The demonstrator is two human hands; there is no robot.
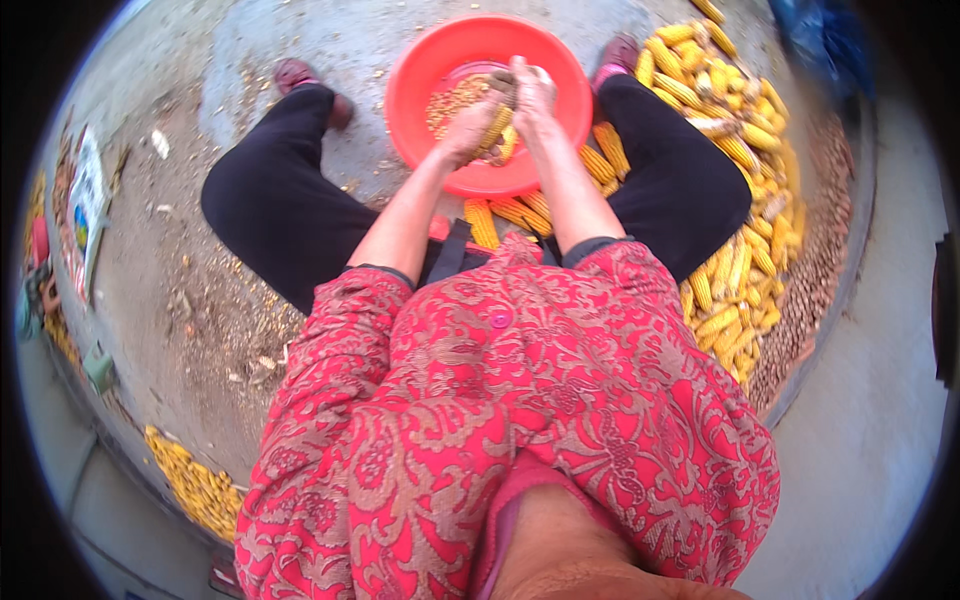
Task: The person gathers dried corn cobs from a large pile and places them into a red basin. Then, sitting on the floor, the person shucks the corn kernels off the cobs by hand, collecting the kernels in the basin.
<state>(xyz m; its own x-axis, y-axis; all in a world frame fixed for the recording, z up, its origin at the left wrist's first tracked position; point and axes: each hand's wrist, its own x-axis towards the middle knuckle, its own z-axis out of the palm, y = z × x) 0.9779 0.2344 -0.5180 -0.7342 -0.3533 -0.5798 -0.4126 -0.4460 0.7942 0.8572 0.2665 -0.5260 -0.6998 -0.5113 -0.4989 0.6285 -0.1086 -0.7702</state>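
Note:
A red plastic basin (pixel 409 82) stands on the floor between my feet, with loose corn kernels (pixel 450 105) in it. Over the basin, my left hand (pixel 476 124) is closed around a yellow corn cob (pixel 496 129). Close beside it on the right, my right hand (pixel 534 94) has its fingers bent; whether it holds something is hidden. Another piece of corn (pixel 508 142) shows below the hands, between my wrists. Several ears of corn (pixel 512 211) lie at the basin's near edge, in front of my lap.
A long heap of corn ears (pixel 750 150) lies beyond my right leg, bordered by small brown pieces (pixel 817 277). Blue plastic (pixel 825 45) is at the upper right. Scattered kernels and husk bits (pixel 262 364) lie on the left floor; another corn heap (pixel 195 484) is at lower left.

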